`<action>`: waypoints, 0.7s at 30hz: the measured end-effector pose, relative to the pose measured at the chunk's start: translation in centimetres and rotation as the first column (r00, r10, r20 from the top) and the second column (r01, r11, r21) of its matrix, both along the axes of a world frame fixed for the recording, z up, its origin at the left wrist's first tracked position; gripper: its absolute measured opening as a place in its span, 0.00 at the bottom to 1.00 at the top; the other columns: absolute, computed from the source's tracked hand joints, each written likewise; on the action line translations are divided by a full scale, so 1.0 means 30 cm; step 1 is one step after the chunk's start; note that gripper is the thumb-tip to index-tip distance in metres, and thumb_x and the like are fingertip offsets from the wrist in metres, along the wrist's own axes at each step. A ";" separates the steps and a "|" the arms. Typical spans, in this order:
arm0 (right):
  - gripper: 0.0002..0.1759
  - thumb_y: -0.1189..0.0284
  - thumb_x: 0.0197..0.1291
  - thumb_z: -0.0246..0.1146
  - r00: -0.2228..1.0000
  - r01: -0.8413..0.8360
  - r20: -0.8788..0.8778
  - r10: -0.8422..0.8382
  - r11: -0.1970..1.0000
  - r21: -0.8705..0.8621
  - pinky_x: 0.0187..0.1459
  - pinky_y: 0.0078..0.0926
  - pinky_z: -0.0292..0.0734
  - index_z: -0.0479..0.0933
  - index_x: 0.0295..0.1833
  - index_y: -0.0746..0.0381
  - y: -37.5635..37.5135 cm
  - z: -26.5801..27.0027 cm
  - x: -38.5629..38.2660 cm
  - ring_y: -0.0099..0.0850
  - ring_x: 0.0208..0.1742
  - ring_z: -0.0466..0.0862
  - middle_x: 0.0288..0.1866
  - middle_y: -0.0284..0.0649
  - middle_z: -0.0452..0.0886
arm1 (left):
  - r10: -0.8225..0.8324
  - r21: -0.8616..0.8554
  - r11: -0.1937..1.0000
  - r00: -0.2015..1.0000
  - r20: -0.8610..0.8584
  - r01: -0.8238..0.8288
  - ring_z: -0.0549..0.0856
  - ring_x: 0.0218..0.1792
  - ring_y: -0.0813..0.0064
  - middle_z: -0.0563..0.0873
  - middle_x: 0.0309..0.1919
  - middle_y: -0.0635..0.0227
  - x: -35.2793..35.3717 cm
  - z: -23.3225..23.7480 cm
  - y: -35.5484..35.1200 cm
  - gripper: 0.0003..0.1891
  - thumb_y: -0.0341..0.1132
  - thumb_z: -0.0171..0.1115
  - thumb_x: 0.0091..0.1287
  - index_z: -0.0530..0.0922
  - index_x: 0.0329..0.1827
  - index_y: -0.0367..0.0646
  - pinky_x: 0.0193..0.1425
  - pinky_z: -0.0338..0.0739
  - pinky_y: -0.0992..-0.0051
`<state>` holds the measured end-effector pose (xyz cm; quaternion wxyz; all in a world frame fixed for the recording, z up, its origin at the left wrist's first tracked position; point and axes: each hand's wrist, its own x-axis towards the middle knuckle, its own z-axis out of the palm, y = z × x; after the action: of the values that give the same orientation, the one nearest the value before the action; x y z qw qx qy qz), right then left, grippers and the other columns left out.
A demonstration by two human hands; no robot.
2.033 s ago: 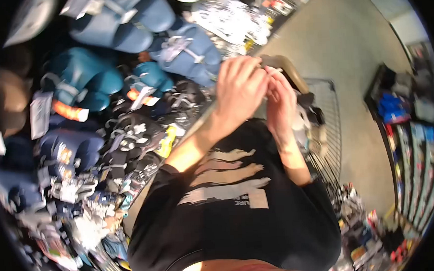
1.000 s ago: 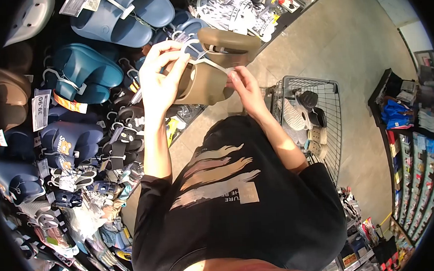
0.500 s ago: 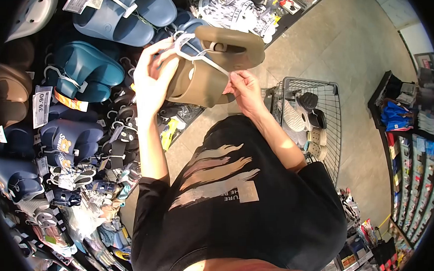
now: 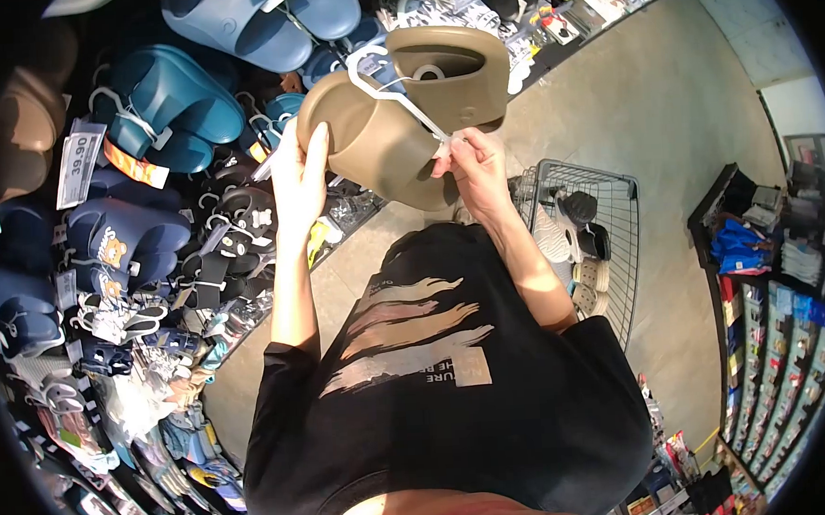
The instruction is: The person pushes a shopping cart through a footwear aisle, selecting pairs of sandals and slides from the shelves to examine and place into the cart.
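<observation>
A pair of olive-brown slide sandals (image 4: 373,134) is held up in front of me, joined by a white plastic hanger (image 4: 387,93). My left hand (image 4: 298,179) grips the end of the nearer slide, with the thumb on its footbed and the other fingers mostly hidden behind it. At the lower end of the hanger, my right hand (image 4: 476,166) is closed in a pinch, close against the nearer slide's edge. The farther slide (image 4: 450,74) hangs beyond, touched by neither hand.
Racks of hanging footwear fill the left, among them teal slides (image 4: 173,107), blue slides (image 4: 242,29) and navy slides (image 4: 127,240). A price tag (image 4: 80,163) reads 39.90. To the right stands a wire shopping cart (image 4: 628,246) with shoes inside, and farther off a goods shelf (image 4: 782,359).
My left hand has moved from near the hanger's top to the nearer slide's end. That slide has turned, showing more of its footbed. My right hand keeps its pinch on the hanger.
</observation>
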<state>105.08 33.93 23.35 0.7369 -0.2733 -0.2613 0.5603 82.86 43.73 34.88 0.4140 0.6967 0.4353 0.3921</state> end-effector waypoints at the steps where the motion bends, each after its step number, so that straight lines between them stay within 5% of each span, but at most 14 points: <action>1: 0.08 0.75 0.78 0.59 1.000 0.015 -0.019 -0.015 1.000 0.016 0.43 0.30 0.87 0.79 0.49 0.70 0.004 -0.005 -0.006 0.31 0.35 0.89 0.41 0.48 0.89 | 0.005 -0.012 1.000 0.999 -0.044 -0.006 0.82 0.52 0.78 0.88 0.51 0.64 0.003 0.012 0.002 0.17 0.36 0.59 0.81 0.78 0.65 0.34 0.62 0.76 0.74; 4: 0.08 0.76 0.78 0.59 0.999 0.042 0.030 -0.041 0.999 -0.024 0.44 0.31 0.88 0.79 0.50 0.71 -0.006 0.001 -0.025 0.32 0.35 0.89 0.42 0.49 0.89 | -0.046 -0.071 0.996 0.998 0.051 0.050 0.83 0.58 0.75 0.86 0.57 0.62 -0.010 0.005 0.030 0.20 0.34 0.63 0.78 0.76 0.69 0.36 0.68 0.75 0.72; 7: 0.08 0.76 0.78 0.59 0.999 0.034 0.039 -0.035 0.999 0.017 0.44 0.33 0.89 0.79 0.50 0.72 0.020 0.011 -0.022 0.33 0.36 0.89 0.41 0.48 0.88 | 0.012 0.300 0.954 0.997 -0.078 0.012 0.80 0.68 0.64 0.82 0.66 0.57 -0.016 0.063 0.052 0.29 0.32 0.73 0.67 0.76 0.72 0.40 0.74 0.73 0.66; 10: 0.08 0.74 0.78 0.60 0.998 0.002 0.057 -0.004 0.999 0.036 0.44 0.34 0.89 0.78 0.50 0.70 0.077 0.079 -0.036 0.33 0.36 0.89 0.40 0.47 0.88 | -0.029 0.395 0.917 0.997 -0.068 0.054 0.78 0.71 0.66 0.78 0.71 0.58 -0.010 0.152 0.087 0.27 0.27 0.70 0.69 0.77 0.72 0.39 0.76 0.72 0.66; 12: 0.08 0.74 0.78 0.60 0.999 -0.026 0.029 0.025 0.999 0.038 0.44 0.34 0.89 0.78 0.50 0.69 0.147 0.135 -0.054 0.32 0.37 0.89 0.40 0.47 0.88 | 0.211 0.642 0.765 0.964 -0.164 -0.058 0.77 0.72 0.58 0.76 0.73 0.54 0.015 0.217 0.074 0.28 0.29 0.72 0.66 0.79 0.71 0.45 0.76 0.72 0.63; 18: 0.08 0.72 0.77 0.62 0.995 -0.037 -0.091 0.050 0.991 0.130 0.46 0.32 0.89 0.79 0.51 0.66 0.333 0.260 -0.159 0.31 0.39 0.90 0.45 0.47 0.88 | 0.423 0.783 0.590 0.902 -0.091 -0.198 0.73 0.75 0.52 0.72 0.76 0.52 -0.059 0.232 -0.002 0.28 0.28 0.72 0.65 0.79 0.71 0.47 0.78 0.68 0.55; 21: 0.08 0.72 0.76 0.63 0.994 -0.047 -0.094 0.061 0.988 0.150 0.47 0.31 0.89 0.80 0.51 0.66 0.406 0.311 -0.186 0.31 0.40 0.90 0.45 0.46 0.88 | 0.441 0.735 0.635 0.892 -0.093 -0.237 0.72 0.75 0.50 0.71 0.76 0.50 -0.143 0.167 -0.039 0.26 0.25 0.69 0.66 0.79 0.69 0.43 0.78 0.67 0.55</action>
<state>99.51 46.11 32.68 0.7516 -0.1830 -0.2725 0.5722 78.58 42.56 39.90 -0.0287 0.7512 0.4268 0.5028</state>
